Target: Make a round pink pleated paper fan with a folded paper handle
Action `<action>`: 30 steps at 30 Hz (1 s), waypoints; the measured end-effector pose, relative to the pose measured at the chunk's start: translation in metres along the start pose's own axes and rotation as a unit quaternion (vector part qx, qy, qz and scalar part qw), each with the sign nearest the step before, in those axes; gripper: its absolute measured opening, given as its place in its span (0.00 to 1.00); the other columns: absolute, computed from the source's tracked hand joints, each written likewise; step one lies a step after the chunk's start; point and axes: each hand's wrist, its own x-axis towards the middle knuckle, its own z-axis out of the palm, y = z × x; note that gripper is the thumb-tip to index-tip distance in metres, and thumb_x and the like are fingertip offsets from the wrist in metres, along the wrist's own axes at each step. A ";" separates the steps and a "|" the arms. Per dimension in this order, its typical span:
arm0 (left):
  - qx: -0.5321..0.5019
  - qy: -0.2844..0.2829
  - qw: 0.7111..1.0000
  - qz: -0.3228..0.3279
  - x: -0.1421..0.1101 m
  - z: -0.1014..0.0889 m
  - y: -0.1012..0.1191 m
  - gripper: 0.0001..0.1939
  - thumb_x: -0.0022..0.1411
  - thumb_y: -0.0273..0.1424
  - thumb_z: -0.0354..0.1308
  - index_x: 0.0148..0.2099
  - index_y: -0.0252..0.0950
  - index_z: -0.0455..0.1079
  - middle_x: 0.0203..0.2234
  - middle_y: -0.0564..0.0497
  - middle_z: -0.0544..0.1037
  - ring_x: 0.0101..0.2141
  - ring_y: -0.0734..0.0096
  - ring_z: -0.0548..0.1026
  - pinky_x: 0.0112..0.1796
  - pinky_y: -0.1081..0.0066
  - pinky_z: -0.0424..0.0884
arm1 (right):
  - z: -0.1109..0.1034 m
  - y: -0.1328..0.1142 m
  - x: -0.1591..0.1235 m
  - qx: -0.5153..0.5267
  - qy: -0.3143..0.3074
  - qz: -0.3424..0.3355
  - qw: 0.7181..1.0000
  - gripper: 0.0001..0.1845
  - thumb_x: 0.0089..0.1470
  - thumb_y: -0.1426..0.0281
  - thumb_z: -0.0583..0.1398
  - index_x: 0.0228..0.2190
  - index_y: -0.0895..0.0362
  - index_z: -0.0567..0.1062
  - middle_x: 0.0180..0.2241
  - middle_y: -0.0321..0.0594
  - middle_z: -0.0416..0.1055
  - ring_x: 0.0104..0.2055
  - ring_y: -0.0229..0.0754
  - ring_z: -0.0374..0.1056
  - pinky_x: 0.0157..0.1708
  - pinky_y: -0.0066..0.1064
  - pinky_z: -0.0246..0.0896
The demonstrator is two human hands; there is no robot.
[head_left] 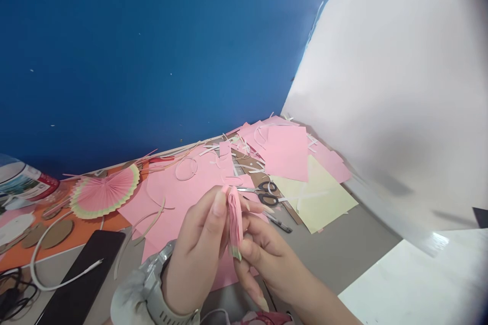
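Watch: nearest the camera at lower centre-left of the frame, a pale watch [154, 287] sits on the left wrist.
Left hand: the left hand [202, 238] has its thumb and fingers pinched on the upper part of the folded pink paper.
Right hand: the right hand [267, 249] grips the lower part from the other side, thumb and forefinger near the bottom end.
Folded pink paper: at lower centre, the folded pink paper [235, 223] stands upright between both hands, its layers narrow and stacked, its lower tip pale green-yellow.
Step in hand: judging by the grip, the folds are being pressed together and lined up.
Next move: seems to call for a firm pinch at one end and even edges, so that no layer slips.
Scissors: just beyond the fingers, right of centre, black-handled scissors [262, 191] lie with a dark slim tool [280, 223] near them.
Sheets: a pink sheet [287, 152] overlaps a pale yellow sheet [330, 198], right of centre on the grey counter [324, 254].
Pleated fan: a pink fan [104, 195] with a yellow rim lies open at centre-left.
Phone-like slab: a black slab [82, 274] lies at lower left, a white cord [57, 287] across it.
Backdrop: a blue panel [171, 51] fills the upper left.
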 end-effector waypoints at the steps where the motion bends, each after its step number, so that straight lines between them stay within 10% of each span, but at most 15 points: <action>1: -0.001 -0.007 1.000 0.000 0.000 0.000 0.001 0.18 0.60 0.45 0.54 0.33 0.36 0.76 0.28 0.48 0.79 0.22 0.75 0.69 0.21 0.79 0.64 | 0.000 0.000 0.000 -0.005 0.001 0.000 1.000 0.22 0.55 0.49 0.55 0.33 0.55 0.60 0.12 0.24 0.63 0.09 0.27 0.53 0.14 0.18 0.50; 16: 0.065 -0.029 0.997 0.028 0.003 -0.002 0.002 0.08 0.58 0.35 0.60 0.31 0.37 0.74 0.19 0.55 0.70 0.19 0.79 0.62 0.21 0.79 0.62 | -0.002 -0.002 0.000 0.014 -0.015 -0.011 1.000 0.25 0.57 0.53 0.56 0.49 0.55 0.57 0.13 0.23 0.62 0.10 0.28 0.53 0.13 0.18 0.50; 30: 0.080 -0.153 0.985 -0.021 0.017 -0.016 0.004 0.13 0.63 0.34 0.55 0.28 0.34 0.69 0.22 0.52 0.70 0.23 0.75 0.68 0.27 0.76 0.66 | -0.005 0.001 -0.004 -0.035 0.034 -0.079 0.996 0.16 0.56 0.57 0.58 0.29 0.57 0.65 0.18 0.28 0.59 0.17 0.28 0.53 0.19 0.22 0.51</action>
